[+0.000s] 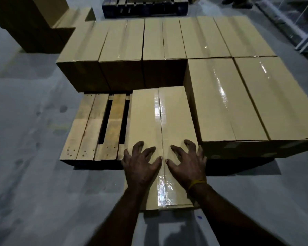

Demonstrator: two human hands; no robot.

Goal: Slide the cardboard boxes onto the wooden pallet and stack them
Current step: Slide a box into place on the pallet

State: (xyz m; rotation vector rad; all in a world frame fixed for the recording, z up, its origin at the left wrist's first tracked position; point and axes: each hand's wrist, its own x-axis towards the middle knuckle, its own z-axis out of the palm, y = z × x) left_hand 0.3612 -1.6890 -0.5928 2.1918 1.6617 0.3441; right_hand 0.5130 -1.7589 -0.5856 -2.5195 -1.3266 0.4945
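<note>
A long cardboard box (160, 139), sealed with clear tape along its top seam, is observed lying partly on the wooden pallet (89, 132) and partly overhanging the pallet's near edge above the grey floor (25, 174). Its long axis runs straight away from the person, so the far end sits close to the back row of boxes (124, 50) while the near end is not yet over the planks. The box lies just beside the two right-hand boxes (238, 103) already placed; whether its side touches them cannot be told.

Both hands are laid on the top face of the box, towards its near half. The left hand (140, 164) is set left of the tape seam, the right hand (187, 162) right of it, thumbs nearly meeting over the seam. The fingers of each hand are spread and arched, tips pressed down on the cardboard; nothing is gripped or pinched. A yellow band (196, 183) is noted at the right wrist. Both forearms are extended forward, roughly parallel with the box's length, and neither hand is markedly nearer.

It is judged that a forward push along the long axis is called for. Bare planks remain uncovered to the left of the box.
</note>
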